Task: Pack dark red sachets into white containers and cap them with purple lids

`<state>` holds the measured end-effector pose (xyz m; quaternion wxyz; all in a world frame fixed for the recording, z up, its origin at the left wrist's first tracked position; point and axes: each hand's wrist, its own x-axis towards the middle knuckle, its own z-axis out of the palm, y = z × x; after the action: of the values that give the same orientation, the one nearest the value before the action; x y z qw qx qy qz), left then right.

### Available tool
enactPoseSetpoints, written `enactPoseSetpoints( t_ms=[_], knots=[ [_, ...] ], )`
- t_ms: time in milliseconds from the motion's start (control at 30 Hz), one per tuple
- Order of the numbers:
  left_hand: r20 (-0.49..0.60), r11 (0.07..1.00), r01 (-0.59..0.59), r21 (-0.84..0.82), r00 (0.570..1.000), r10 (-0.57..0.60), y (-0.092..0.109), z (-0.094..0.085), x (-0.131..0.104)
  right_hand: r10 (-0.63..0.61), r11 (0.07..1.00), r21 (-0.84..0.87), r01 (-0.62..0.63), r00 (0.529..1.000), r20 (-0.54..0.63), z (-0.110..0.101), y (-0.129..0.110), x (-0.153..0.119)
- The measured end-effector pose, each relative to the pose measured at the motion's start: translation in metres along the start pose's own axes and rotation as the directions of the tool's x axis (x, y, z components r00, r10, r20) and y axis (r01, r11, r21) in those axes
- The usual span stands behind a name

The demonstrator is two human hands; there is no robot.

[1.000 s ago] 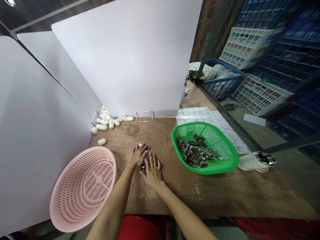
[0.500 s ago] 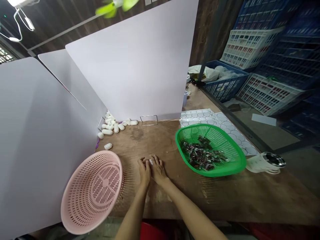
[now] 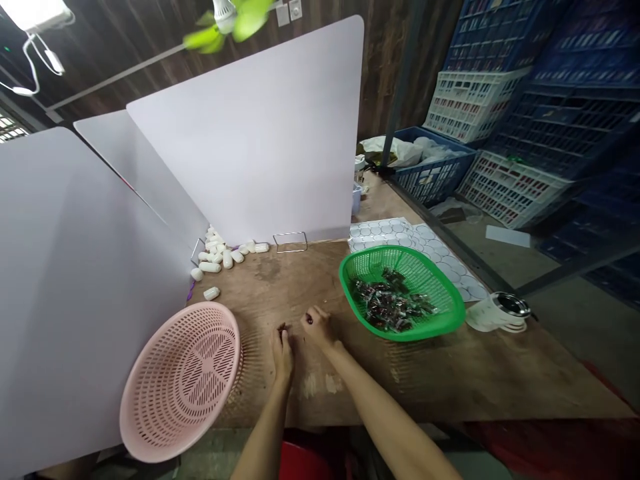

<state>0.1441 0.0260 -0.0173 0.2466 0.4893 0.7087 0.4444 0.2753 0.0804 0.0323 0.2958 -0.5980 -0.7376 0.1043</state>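
Just above the wooden table, my left hand is curled, thumb up, with a small dark piece at its fingertips. To its right, my right hand is closed into a fist. A small dark reddish piece shows at the curled fingers. Both pieces are too small to name. Right of the hands stands a green plastic basket holding many small dark pieces in clear, shiny wrappers. A pink plastic basket sits to the left of my left hand, tilted at the table's edge.
White capsule-shaped pieces are heaped in the back left corner, one apart. White panels wall the back and left. A wire stand is at the back panel's foot. A white mug stands right; crates are stacked beyond.
My hands have come apart, the right one closing from flat fingers into a fist. The white bit between them is no longer visible. The whole view has shifted slightly.
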Motion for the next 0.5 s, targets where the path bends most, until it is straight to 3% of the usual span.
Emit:
enactPoseSetpoints(
  t_ms=[167,267,400,467,500],
  knots=[
    [0.168,0.993,-0.083,0.086,0.983,0.067,0.014,0.0,-0.014,0.146,0.989,0.021,-0.145,0.963,-0.229,-0.075,0.031,0.038],
    [0.217,0.989,-0.107,0.105,0.973,0.083,0.02,0.002,-0.017,0.219,0.975,0.023,-0.222,0.933,-0.286,-0.11,0.063,0.054],
    [0.181,0.993,-0.098,0.071,0.98,0.084,0.021,0.0,-0.013,0.295,0.954,0.046,-0.297,0.893,-0.339,-0.136,0.103,0.032],
    [0.135,0.996,-0.081,0.047,0.988,0.074,0.022,-0.004,-0.01,0.424,0.899,0.091,-0.429,0.794,-0.435,-0.144,0.116,0.004],
    [0.103,0.997,-0.068,0.038,0.993,0.064,0.025,-0.005,-0.008,0.514,0.842,0.134,-0.522,0.703,-0.492,-0.146,0.12,-0.011]
  ],
)
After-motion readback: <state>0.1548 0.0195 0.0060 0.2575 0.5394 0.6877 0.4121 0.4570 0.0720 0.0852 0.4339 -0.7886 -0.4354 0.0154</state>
